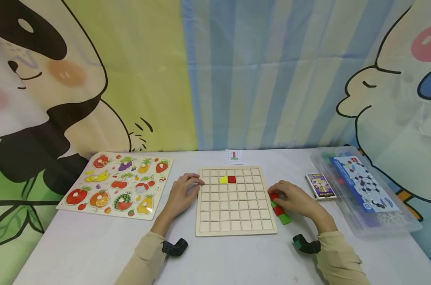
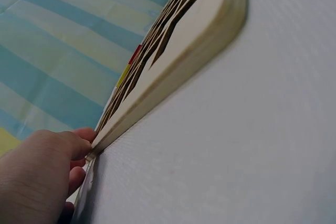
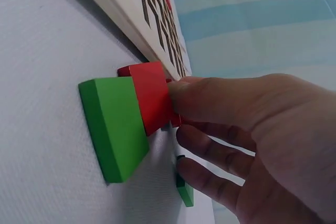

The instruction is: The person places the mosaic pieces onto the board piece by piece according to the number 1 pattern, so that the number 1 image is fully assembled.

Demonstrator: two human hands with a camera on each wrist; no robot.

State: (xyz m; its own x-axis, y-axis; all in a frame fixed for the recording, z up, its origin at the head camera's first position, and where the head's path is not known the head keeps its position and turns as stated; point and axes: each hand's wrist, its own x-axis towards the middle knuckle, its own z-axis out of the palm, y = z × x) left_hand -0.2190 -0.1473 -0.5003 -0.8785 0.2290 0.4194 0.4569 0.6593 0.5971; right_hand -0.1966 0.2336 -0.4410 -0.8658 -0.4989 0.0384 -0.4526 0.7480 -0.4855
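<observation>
Here, nearest the person, the wooden grid board [image 1: 235, 202] lies flat on the white table [image 1: 94, 249] between both hands. Left hand [image 1: 182, 194] rests at the board's left edge, fingers [image 2: 79, 142] loosely curled, touching its corner, gripping nothing. Right hand [image 1: 294, 198] sits just off the board's right edge, fingers [image 3: 210, 100] pinching a red block [image 3: 152, 95] among a small cluster of red and green blocks [image 1: 280, 211] on the table. On the board, upper rows, a yellow piece [image 1: 223, 179] and a red square [image 1: 231, 179] sit side by side. Farther left lies a fruit puzzle [image 1: 117, 184]; right, a card box [image 1: 320, 185] beside a clear plastic case [image 1: 365, 194]. A small pattern card [image 1: 234, 156] lies beyond the board.
</observation>
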